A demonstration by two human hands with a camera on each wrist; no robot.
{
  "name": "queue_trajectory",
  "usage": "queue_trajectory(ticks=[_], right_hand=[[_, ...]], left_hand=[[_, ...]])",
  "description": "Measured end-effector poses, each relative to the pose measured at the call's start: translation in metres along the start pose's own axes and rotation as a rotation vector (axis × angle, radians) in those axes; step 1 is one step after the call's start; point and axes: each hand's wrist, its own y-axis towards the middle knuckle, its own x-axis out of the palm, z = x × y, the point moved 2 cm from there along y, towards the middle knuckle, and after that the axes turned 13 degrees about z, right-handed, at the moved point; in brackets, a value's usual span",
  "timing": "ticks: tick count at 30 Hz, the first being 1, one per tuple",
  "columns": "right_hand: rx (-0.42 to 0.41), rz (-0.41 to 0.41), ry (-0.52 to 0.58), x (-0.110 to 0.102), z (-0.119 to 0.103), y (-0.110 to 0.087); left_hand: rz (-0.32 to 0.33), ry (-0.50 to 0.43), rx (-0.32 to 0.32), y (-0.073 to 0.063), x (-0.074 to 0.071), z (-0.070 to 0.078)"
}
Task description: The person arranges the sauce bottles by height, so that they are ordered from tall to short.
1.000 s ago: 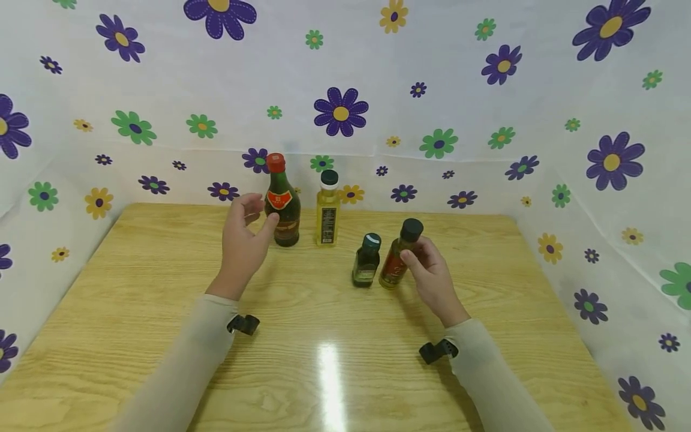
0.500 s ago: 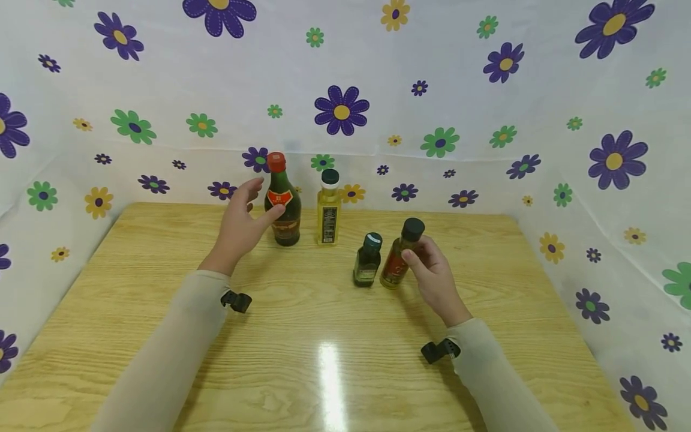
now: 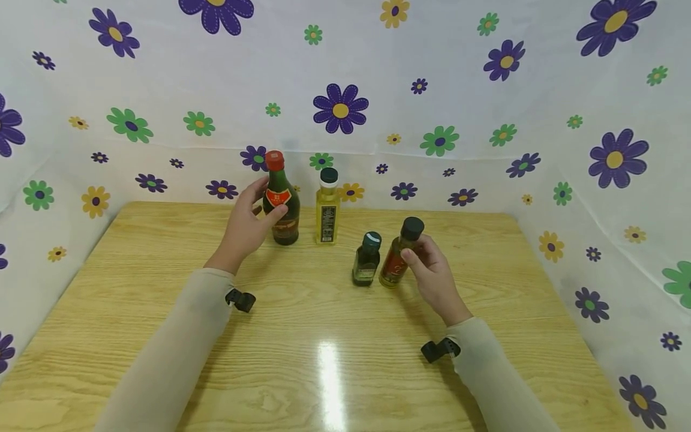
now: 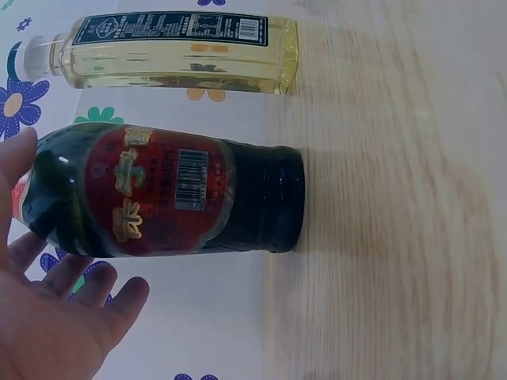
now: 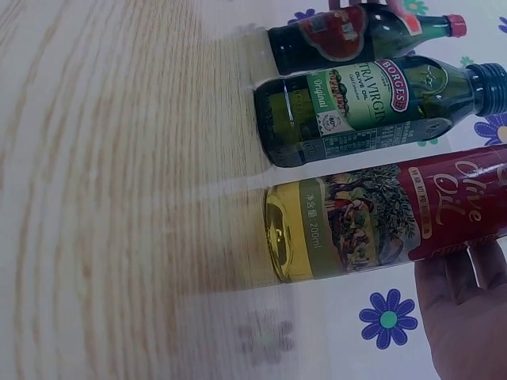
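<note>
A dark green vinegar bottle point(image 3: 285, 219) with a red cap stands at the back of the table. Around its upper part lies my left hand point(image 3: 247, 225), thumb across the front and fingers on the far left side. In the left wrist view, several of these fingers point(image 4: 119, 305) are spread beside the bottle, apart from it. My right hand point(image 3: 434, 279) grips an olive oil bottle point(image 3: 394, 267) with a black cap and red label, thumb in front. Whether that bottle's base touches the table is hard to tell. A small dark green olive oil bottle point(image 3: 366, 264) stands just left of it.
A clear bottle of yellow oil point(image 3: 327, 216) with a dark cap stands right of the vinegar bottle. Beneath everything is a light wooden table point(image 3: 291, 336). Flower-patterned white cloth point(image 3: 227, 78) hangs behind the table and along both sides.
My left hand first shifts slightly upward, then closer to the vinegar bottle, its fingers passing farther behind it. My right hand and the olive oil bottle it holds stay almost still.
</note>
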Motion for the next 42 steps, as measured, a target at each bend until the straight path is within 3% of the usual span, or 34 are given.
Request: queue_trajectory(ticks=[12,22,36,42], right_hand=[[-0.019,0.001,0.011,0.003,-0.001,0.001],[-0.017,0.003,0.002,0.003,-0.002,0.001],[-0.011,0.000,0.015,0.002,-0.004,-0.001],[-0.003,0.002,-0.083,-0.004,-0.008,0.002]], left_hand=[[0.014,-0.047,-0.013,0.000,0.004,-0.003],[0.072,-0.057,-0.031,0.000,0.008,0.000],[0.077,-0.108,-0.045,-0.002,0.016,0.000],[0.068,-0.075,-0.056,-0.003,0.018,-0.001]])
